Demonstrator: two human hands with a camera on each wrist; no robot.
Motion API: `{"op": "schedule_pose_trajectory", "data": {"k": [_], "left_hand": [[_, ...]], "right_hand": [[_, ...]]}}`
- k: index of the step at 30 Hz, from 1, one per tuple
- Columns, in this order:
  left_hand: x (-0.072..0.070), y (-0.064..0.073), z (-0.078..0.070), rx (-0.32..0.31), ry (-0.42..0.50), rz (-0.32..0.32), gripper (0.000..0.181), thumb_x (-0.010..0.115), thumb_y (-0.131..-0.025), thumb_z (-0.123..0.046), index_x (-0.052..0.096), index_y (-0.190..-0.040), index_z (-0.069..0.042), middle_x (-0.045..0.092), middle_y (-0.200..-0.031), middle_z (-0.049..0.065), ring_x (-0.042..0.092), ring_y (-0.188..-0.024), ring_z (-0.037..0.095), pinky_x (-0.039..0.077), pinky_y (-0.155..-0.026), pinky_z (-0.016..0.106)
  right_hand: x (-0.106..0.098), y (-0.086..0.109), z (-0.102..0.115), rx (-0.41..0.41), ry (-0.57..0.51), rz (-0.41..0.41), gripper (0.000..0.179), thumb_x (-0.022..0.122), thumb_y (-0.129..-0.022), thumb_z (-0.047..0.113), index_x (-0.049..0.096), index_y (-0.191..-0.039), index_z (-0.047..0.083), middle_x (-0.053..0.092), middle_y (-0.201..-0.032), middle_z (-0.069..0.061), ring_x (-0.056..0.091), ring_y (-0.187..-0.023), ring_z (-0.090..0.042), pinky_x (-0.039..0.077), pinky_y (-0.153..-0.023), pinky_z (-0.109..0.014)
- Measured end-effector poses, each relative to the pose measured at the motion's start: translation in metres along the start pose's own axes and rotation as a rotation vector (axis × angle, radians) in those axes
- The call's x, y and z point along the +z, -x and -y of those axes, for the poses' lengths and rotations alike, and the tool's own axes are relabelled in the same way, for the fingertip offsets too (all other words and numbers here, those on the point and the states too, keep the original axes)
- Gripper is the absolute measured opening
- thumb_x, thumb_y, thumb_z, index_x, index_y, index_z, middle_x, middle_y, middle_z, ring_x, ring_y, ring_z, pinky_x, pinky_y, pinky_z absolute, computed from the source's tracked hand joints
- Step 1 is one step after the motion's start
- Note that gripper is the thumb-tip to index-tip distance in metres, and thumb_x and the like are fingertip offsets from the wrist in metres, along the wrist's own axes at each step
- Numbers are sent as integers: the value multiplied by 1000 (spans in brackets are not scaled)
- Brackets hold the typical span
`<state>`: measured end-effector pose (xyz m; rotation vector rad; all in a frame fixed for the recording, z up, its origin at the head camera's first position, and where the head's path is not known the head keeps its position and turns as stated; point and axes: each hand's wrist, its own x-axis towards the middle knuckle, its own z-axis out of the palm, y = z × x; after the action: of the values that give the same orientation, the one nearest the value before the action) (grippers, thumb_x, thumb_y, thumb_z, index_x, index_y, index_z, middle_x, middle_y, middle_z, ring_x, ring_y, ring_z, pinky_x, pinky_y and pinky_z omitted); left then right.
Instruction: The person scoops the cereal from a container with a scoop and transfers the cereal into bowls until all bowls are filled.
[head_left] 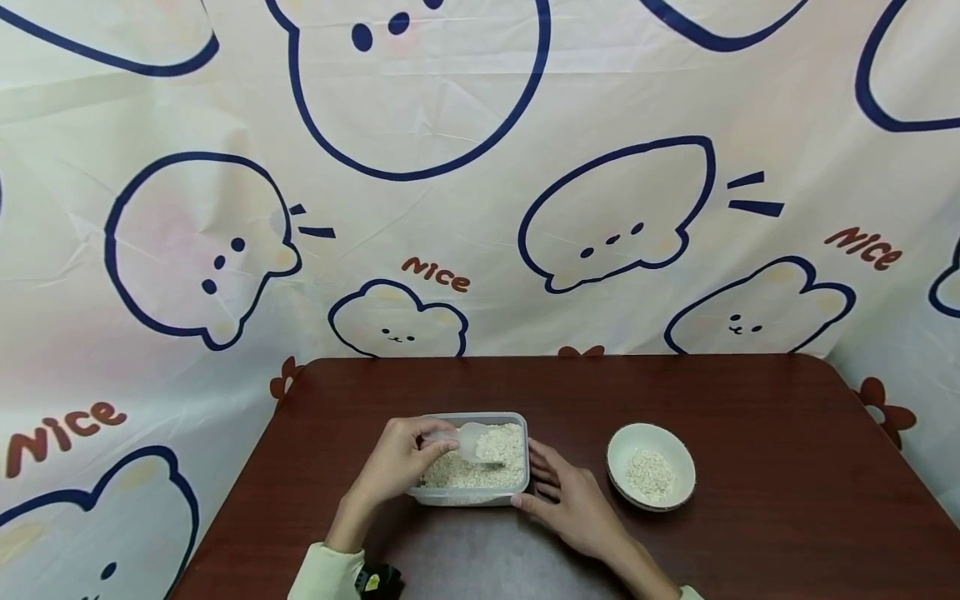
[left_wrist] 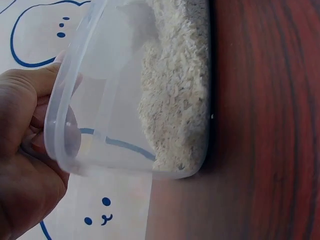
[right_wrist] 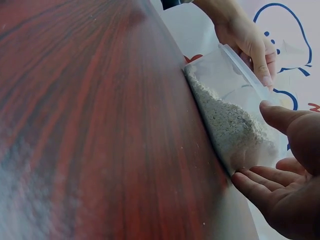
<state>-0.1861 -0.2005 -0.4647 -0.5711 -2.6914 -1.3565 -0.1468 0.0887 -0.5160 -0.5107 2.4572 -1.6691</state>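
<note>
In the head view a clear plastic container stands on the table, partly filled with pale, oat-like flakes. My left hand reaches over its left side and pinches the handle of a translucent scoop. Flakes heap in the scoop's bowl, low over the contents. My right hand touches the container's right end, fingers extended along the wall and thumb at the near corner. The right wrist view shows the thumb up by the rim and fingertips lower on the wall.
To the right of my right hand is a white bowl with a small mound of similar flakes. Both vessels stand on a dark reddish-brown table. Behind it hangs a pale cloth printed with cartoon animals.
</note>
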Motion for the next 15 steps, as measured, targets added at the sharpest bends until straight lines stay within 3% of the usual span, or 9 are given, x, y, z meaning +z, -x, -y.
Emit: {"op": "schedule_pose_trajectory", "data": {"k": [15], "left_hand": [[-25, 7, 12, -14, -2, -96, 10, 82, -95, -13, 82, -104, -10, 44, -64, -9, 38, -55, 0, 35, -50, 22]], "right_hand": [[0, -1, 2, -12, -31, -6, 81, 86, -93, 35, 47, -160, 9, 64, -147, -25, 69, -130, -40, 59, -102, -40]]}}
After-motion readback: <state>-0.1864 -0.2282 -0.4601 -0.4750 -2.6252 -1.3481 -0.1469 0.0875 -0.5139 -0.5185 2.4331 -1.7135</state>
